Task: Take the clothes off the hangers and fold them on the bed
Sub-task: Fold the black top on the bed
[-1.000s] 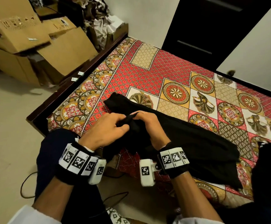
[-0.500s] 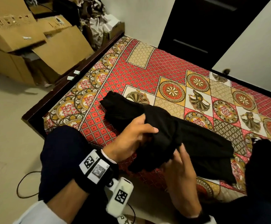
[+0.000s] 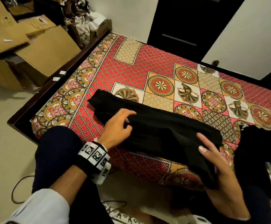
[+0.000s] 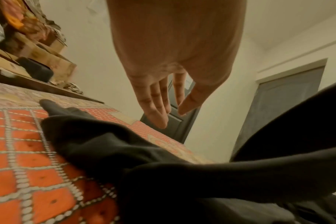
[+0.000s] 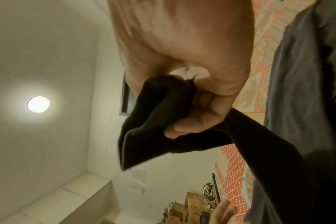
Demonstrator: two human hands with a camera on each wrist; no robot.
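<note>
A black garment (image 3: 155,126) lies crumpled across the near edge of the patterned bed (image 3: 131,70). My left hand (image 3: 120,125) hovers over its left part with relaxed, nearly straight fingers. In the left wrist view the left hand's fingers (image 4: 157,112) hang just above the black cloth (image 4: 125,151) and hold nothing. My right hand (image 3: 217,172), palm turned up, grips the garment's near right end. In the right wrist view its fingers (image 5: 192,122) curl round a bunched fold of the cloth (image 5: 150,136). No hanger is in view.
A second dark garment (image 3: 261,159) lies heaped at the bed's right edge. Cardboard boxes (image 3: 39,49) stand on the floor left of the dark wooden bed frame (image 3: 50,84). A black cable (image 3: 18,188) runs over the floor by my knee. A dark door (image 3: 188,26) is behind the bed.
Both hands gripped the garment together at the bed's edge. The left hand has since let go and opened above the cloth; the right hand turned palm up and drew a fold to the right.
</note>
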